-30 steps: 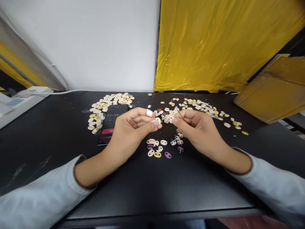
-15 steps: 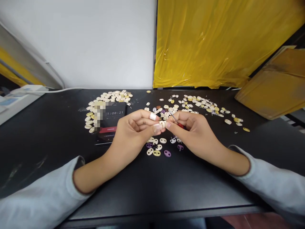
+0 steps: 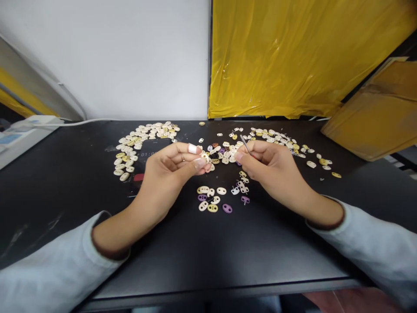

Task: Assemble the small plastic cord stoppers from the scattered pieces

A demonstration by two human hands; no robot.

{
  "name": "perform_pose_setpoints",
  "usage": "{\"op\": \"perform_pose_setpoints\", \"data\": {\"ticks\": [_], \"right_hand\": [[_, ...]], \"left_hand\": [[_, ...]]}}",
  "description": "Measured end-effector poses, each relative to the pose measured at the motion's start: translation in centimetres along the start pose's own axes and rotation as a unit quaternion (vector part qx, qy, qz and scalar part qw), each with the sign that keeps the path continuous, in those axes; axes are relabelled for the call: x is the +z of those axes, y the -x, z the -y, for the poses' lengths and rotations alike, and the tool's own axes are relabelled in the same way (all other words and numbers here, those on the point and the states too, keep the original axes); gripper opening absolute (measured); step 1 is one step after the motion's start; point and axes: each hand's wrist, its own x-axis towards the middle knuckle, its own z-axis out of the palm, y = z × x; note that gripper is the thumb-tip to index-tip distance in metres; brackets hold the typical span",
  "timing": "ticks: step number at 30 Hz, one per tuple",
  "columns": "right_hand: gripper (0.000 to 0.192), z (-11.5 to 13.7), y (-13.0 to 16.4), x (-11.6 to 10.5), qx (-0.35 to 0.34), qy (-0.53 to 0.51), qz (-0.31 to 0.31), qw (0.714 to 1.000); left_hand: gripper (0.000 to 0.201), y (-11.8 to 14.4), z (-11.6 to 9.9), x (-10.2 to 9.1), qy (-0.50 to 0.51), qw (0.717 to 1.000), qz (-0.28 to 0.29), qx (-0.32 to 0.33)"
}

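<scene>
Between the thumb and fingertips of my left hand is a small cream oval two-hole toggle. White tape wraps one of that hand's fingers. My right hand is closed round a small screwdriver, its metal shaft pointing up and left; most of the red handle is hidden in the fingers. The hands are apart. Below and between them lies a group of cream, yellow, purple and black toggles, among them a purple one. Under my right hand lie several pieces with thin pins sticking out, including a purple one.
A phone showing a timer lies partly behind my left hand. A curved pile of cream toggles borders it. More pieces spread at the back right. A cardboard box stands right, a power strip left, on the black table.
My hands have moved apart. The left went left with the cream toggle, and the right drew away rightward with the screwdriver, whose shaft now points more steeply upward.
</scene>
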Motion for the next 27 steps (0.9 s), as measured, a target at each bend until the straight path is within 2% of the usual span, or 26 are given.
{"op": "perform_pose_setpoints", "data": {"ticks": [7, 18, 22, 27], "right_hand": [[0.017, -0.3, 0.5, 1.1, 0.003, -0.010, 0.074, 0.997], [0.018, 0.0, 0.7, 1.2, 0.018, -0.015, 0.089, 0.996], [0.020, 0.2, 0.4, 0.6, 0.009, -0.009, 0.047, 0.999], [0.026, -0.2, 0.2, 0.0, 0.033, -0.032, 0.011, 0.999]], "left_hand": [[0.025, 0.8, 0.5, 1.0, -0.003, 0.999, 0.041, -0.017], [0.025, 0.9, 0.5, 1.2, 0.006, 0.999, 0.050, -0.014], [0.022, 0.7, 0.4, 1.1, -0.005, 0.999, 0.040, 0.018], [0.023, 0.4, 0.5, 0.6, 0.002, 1.000, 0.016, 0.018]]}}
